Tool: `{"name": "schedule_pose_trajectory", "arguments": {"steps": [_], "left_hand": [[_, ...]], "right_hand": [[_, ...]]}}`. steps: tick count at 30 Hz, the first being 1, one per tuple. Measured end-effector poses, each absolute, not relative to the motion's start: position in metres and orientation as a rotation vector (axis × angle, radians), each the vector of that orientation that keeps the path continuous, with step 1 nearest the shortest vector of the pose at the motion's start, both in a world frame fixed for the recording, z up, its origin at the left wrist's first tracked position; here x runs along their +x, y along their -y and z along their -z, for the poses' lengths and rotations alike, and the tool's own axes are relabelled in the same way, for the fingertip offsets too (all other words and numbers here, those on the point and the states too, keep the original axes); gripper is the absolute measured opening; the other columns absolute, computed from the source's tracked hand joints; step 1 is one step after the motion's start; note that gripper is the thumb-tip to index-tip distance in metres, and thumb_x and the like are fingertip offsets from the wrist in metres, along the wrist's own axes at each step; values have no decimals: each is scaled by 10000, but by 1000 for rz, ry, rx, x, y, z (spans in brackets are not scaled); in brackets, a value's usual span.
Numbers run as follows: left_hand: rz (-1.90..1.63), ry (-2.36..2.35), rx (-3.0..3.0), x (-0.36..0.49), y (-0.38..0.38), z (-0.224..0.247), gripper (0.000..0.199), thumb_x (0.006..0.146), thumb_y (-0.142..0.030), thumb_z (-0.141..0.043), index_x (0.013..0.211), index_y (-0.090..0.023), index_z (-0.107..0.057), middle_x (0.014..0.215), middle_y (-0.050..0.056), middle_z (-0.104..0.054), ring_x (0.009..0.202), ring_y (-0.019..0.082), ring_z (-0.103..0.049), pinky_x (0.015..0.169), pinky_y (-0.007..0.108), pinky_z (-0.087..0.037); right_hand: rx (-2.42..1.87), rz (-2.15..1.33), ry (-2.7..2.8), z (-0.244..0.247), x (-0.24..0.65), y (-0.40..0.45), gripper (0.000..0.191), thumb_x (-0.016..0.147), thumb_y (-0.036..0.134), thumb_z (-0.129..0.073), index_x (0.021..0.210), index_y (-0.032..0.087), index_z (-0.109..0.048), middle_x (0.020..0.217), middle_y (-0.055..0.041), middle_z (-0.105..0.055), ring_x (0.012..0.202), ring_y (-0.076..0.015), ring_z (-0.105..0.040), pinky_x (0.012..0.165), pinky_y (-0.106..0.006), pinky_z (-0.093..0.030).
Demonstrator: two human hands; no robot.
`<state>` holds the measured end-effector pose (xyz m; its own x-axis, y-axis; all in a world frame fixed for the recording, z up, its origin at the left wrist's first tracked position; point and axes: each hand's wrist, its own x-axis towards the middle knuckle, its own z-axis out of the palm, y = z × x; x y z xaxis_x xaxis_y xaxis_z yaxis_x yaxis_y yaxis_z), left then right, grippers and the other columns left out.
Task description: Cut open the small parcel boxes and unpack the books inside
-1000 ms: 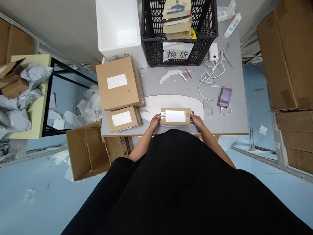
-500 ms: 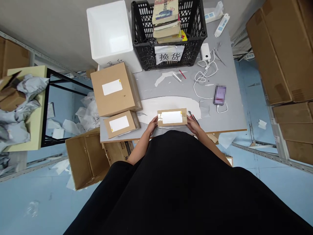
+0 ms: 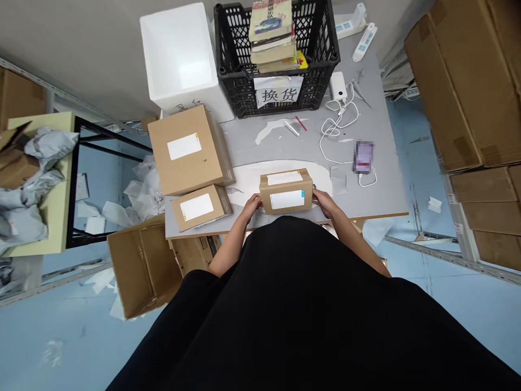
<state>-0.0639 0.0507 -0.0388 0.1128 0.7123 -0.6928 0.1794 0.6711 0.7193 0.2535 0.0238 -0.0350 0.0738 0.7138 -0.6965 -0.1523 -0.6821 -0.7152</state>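
Note:
A small brown cardboard box (image 3: 287, 187) is held between my two hands at the front of the grey table (image 3: 366, 196). Two of its faces show, each with a white label. My left hand (image 3: 253, 205) grips its left end, and my right hand (image 3: 323, 201) grips the right end, with some fingertips hidden. Just left of my left hand lies a smaller labelled carton (image 3: 202, 207), beside a larger labelled carton (image 3: 188, 151). Under the held box is a white worn patch on the tabletop.
Behind are a black crate (image 3: 280, 100) holding books and a white foam box (image 3: 179, 54). A phone (image 3: 363, 157) on a white cable lies right. An open carton (image 3: 142, 266) stands below the table's left edge; large cartons (image 3: 451, 92) are stacked right.
The held box has been tilted, so a second labelled face now shows below the first. My hands remain at its ends. The whole view has shifted slightly.

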Motion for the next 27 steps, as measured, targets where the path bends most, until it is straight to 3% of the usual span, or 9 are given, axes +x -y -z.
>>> {"name": "schedule_pose_trajectory", "arguments": {"steps": [8, 12, 17, 27], "left_hand": [[-399, -1553, 806, -56, -58, 48, 454, 892, -635, -524, 884, -203, -664, 758, 65, -675, 743, 218, -630, 774, 334, -467], [-367, -1575, 771, -54, -53, 64, 483, 858, -662, -551, 798, -200, -680, 739, 76, -673, 735, 227, -611, 758, 342, -447], [-435, -1540, 792, -54, -41, 80, 426, 848, -601, -572, 731, -198, -647, 759, 57, -661, 761, 197, -576, 758, 317, -442], [-534, -1512, 693, -51, -32, 83, 353, 857, -498, -577, 954, -174, -680, 982, 92, -730, 903, 200, -647, 826, 317, -484]], "right_hand": [[-1765, -1728, 484, 41, 249, -14, 321, 874, 550, -636, 854, 233, -678, 840, -46, -686, 789, -155, -638, 746, -272, -558], [-1890, -1713, 492, 47, 239, -9, 370, 867, 610, -590, 844, 252, -682, 909, -74, -694, 795, -168, -639, 758, -304, -560], [-1914, -1642, 570, 47, 231, -9, 382, 884, 602, -505, 959, 283, -702, 1088, -58, -708, 887, -171, -647, 774, -296, -544], [-1866, -1634, 644, 47, 229, -7, 306, 867, 463, -502, 1010, 285, -704, 1166, -24, -711, 950, -141, -647, 821, -260, -531]]}}
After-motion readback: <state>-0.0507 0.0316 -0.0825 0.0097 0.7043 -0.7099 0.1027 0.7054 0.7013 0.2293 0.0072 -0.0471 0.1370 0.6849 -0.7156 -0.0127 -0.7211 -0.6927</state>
